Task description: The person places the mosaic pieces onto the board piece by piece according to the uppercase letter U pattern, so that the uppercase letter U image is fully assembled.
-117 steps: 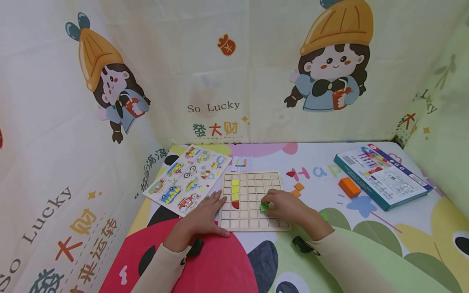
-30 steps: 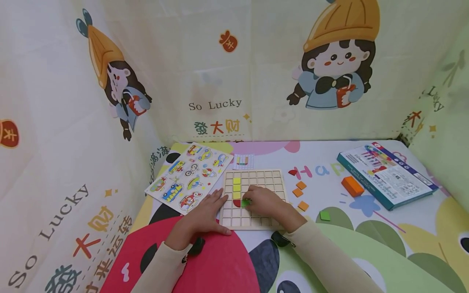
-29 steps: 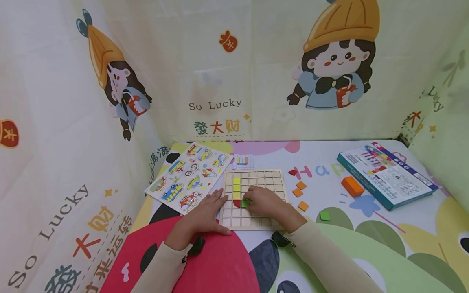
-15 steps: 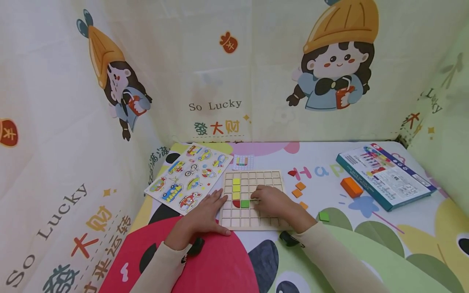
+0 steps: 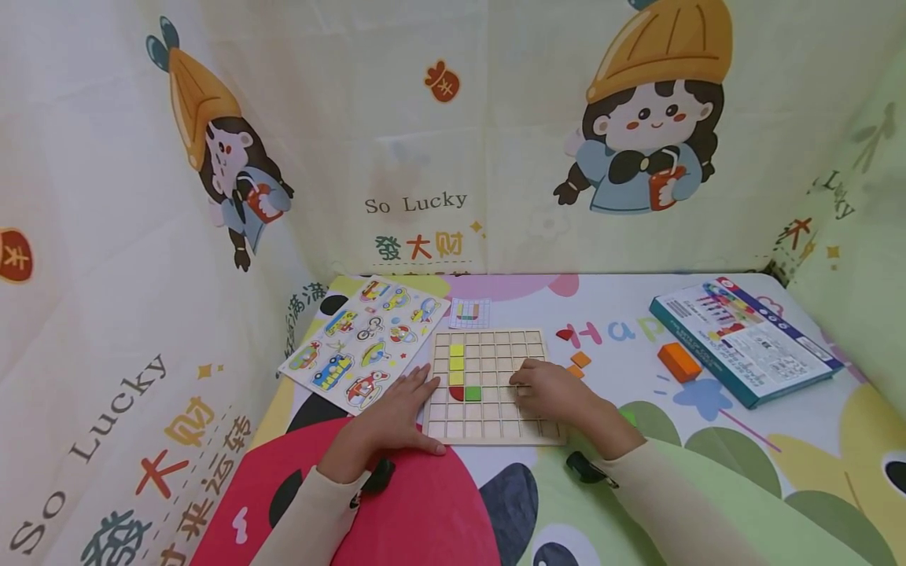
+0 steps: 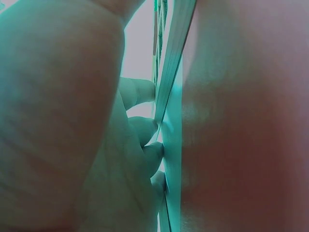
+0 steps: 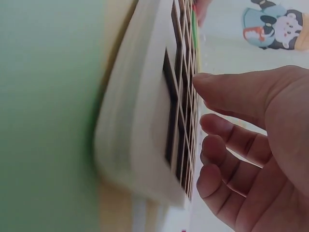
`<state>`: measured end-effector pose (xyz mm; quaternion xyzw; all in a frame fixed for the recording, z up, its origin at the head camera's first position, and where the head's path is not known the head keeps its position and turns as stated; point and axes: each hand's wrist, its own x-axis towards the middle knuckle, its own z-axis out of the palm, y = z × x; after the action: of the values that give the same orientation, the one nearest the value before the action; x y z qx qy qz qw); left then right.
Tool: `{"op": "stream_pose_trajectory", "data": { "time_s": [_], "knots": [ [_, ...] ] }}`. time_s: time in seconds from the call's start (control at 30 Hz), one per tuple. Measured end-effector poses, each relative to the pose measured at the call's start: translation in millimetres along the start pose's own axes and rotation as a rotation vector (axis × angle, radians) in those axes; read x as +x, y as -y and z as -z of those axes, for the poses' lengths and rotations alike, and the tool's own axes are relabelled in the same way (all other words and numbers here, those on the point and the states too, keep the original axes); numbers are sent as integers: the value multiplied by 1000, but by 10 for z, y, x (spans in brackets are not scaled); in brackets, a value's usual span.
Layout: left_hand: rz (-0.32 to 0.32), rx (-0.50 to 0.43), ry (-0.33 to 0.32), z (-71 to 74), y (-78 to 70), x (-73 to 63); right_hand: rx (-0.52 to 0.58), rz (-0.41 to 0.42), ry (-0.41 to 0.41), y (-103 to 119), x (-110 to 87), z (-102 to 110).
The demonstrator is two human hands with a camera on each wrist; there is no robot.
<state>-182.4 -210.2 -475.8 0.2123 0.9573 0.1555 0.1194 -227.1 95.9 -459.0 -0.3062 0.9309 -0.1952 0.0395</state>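
In the head view my left hand (image 5: 392,409) rests along the left edge of a wooden grid board (image 5: 490,430), fingers spread and thumb at the near edge. The left wrist view shows its fingertips touching the board's side. My right hand (image 5: 559,393) hovers over the board's right part. Its thumb and bent fingers stand apart with nothing between them in the right wrist view. A column of yellow square tiles (image 5: 456,365) lies in the grid. Below them sits a red rounded tile (image 5: 456,392), with a green square tile (image 5: 473,394) directly to its right.
Right of the board lie orange tiles (image 5: 580,359), a small red piece (image 5: 564,335), an orange block (image 5: 679,362) and a partly hidden green tile (image 5: 628,418). A pattern card (image 5: 469,313) lies behind the board, a vehicle picture board (image 5: 364,346) at left, a box (image 5: 743,338) at right.
My right hand brought the green tile left across the board, set it beside the red tile, let go and moved back right. My left hand has stayed at the board's edge.
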Motion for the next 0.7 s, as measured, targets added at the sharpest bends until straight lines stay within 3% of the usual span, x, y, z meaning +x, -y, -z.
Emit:
{"op": "stream_pose_trajectory", "data": {
  "time_s": [0.47, 0.7],
  "knots": [
    [-2, -1, -5, 6, -14, -18, 4, -55, -3, -235, -318, 175],
    [2, -11, -10, 9, -22, -17, -7, -17, -33, -389, -440, 172]
  ]
}}
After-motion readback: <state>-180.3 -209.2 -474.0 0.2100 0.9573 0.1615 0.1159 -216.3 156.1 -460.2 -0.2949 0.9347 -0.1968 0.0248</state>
